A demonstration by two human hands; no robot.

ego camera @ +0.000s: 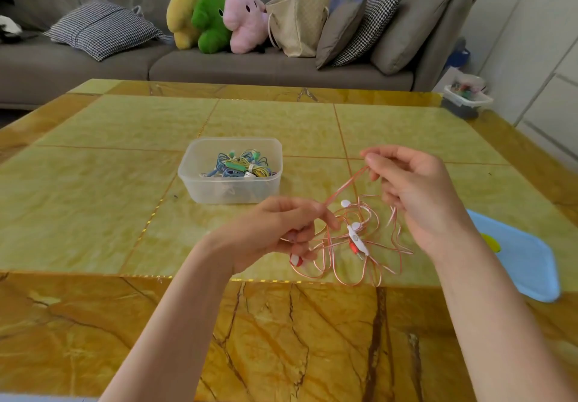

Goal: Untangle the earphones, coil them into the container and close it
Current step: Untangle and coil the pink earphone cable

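Note:
Tangled pink-and-white earphones (356,239) hang in loose loops just above the table between my hands. My left hand (275,229) grips one part of the cord, with a white and red earbud below its fingers. My right hand (413,189) pinches the cord higher up, so a straight stretch runs taut between the two hands. The white inline remote and the red plug dangle in the middle of the tangle. A clear plastic container (231,189) stands open on the table beyond my left hand, holding blue, green and yellow coiled earphones. Its light blue lid (519,261) lies flat at the right.
The yellow marble table (125,157) spreads wide around the container. A grey sofa (250,66) with cushions, plush toys and a woven bag runs along the far side. A small white basket (467,95) sits beyond the table's far right corner.

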